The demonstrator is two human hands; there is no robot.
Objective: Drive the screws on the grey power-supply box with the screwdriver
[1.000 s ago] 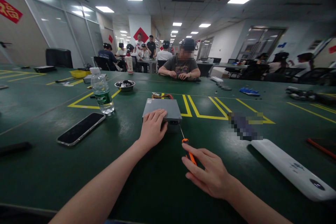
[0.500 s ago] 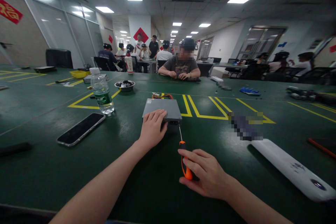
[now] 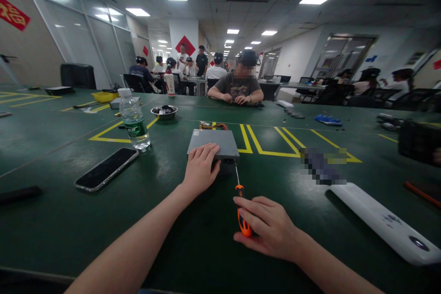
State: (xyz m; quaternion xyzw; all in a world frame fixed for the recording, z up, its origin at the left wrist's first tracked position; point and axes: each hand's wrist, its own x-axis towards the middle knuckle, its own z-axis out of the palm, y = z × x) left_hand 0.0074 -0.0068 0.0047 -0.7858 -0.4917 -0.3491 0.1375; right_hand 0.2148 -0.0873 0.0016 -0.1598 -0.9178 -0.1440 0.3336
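Observation:
A grey computer power supply (image 3: 223, 141) lies on the green table, with a bundle of coloured wires (image 3: 218, 126) behind it. My left hand (image 3: 202, 165) grips its left front part, fingers on the top and thumb at the front face. In my right hand (image 3: 267, 225) is an orange and black screwdriver (image 3: 244, 225), held by the handle between thumb and fingers. Its shaft slants forward, and the tip meets the right side of the unit's front face, beside the power socket. Whether a screw sits under the tip is too small to tell.
Left of the unit are a phone (image 3: 106, 170), a water bottle (image 3: 134, 121) and a metal bowl (image 3: 164, 112) of dark parts. A long white device (image 3: 382, 220) lies on the right. Across the table sits a person (image 3: 237, 85). A dark object (image 3: 418, 142) is at the right edge.
The screwdriver handle has turned a little in my right hand, its tip staying at the same spot. A dark object has come in at the right edge. My left hand has not moved.

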